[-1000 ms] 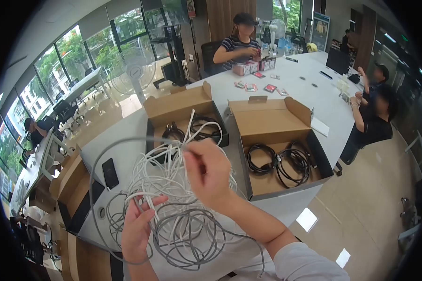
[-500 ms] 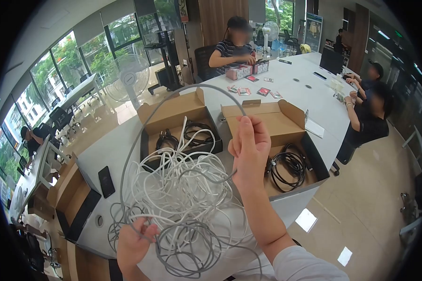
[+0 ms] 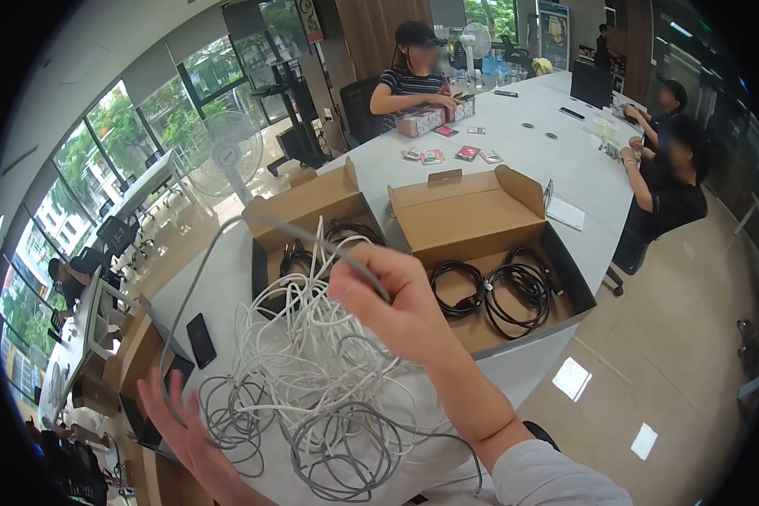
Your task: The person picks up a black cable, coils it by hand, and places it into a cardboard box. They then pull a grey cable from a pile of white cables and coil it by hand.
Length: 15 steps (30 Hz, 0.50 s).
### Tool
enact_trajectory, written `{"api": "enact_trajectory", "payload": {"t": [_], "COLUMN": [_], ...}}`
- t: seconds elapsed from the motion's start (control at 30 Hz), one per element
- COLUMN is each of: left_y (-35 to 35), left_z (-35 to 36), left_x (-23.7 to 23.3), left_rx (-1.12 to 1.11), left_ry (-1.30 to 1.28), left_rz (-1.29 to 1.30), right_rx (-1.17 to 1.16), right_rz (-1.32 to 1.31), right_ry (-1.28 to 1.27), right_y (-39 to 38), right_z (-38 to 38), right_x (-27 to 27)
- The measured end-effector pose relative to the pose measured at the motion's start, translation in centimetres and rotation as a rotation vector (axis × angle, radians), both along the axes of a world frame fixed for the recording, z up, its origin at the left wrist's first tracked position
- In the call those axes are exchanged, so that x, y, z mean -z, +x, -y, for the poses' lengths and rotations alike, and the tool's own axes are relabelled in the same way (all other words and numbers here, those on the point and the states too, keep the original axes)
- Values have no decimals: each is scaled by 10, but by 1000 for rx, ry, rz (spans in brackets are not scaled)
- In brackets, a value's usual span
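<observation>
Cable (image 3: 196, 274), grey and slim, rises in a loose arc over the white surface (image 3: 594, 164), running between the person's two hands. The right hand (image 3: 388, 295) is closed around it, fingers curled, held above a tangle of white cables (image 3: 312, 337). The left hand (image 3: 185, 434) is open with fingers spread, low at the near left; the arc comes down beside its fingers and palm, though whether they touch cannot be told. A grey coil (image 3: 346, 455) lies at the near side of the tangle, with one end trailing right, and more grey loops (image 3: 236, 422) lie nearer the left hand. Beyond the tangle stand two open cardboard boxes: the right box (image 3: 472, 207) holds coiled black cables (image 3: 519, 295), and the left box (image 3: 299, 202) holds black cables too, partly hidden by white strands. A dark phone (image 3: 201, 340) lies left of the tangle. Across the surface, a seated person (image 3: 409, 84) reaches to patterned boxes (image 3: 422, 123), with small packets (image 3: 468, 153) lying in front. Two more people sit along the right side, near a black monitor (image 3: 592, 84).
</observation>
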<state>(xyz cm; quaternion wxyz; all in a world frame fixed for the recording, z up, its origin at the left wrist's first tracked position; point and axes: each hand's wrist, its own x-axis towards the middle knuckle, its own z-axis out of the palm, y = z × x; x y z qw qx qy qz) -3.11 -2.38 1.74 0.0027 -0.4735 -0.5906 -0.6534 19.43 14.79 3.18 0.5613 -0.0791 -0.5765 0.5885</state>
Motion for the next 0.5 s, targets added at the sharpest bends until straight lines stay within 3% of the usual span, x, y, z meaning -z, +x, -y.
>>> {"api": "enact_trajectory", "payload": {"t": [0.03,0.07,0.17,0.27,0.37,0.5], "left_y": [0,-11,25,41,32,26], "left_z": [-5,-1,-11,-19,-40,-47], "left_x": [1,6,-14,-21,-9,-4], "left_rx": [-163,-363,-754,-557,-428,185], "left_ry": [32,-75,38,-46,-296,-558], "left_rz": [-67,-369,-785,-769,-777,-183], "right_rx": [1,0,81,-28,-99,63], "right_rz": [68,141,254,288,226,154], "right_ry": [53,108,263,296,363,235], "right_y": [3,6,13,19,19,19], "right_z": [2,4,6,5,5,9], "right_x": [-3,-5,-8,-8,-8,-10]}}
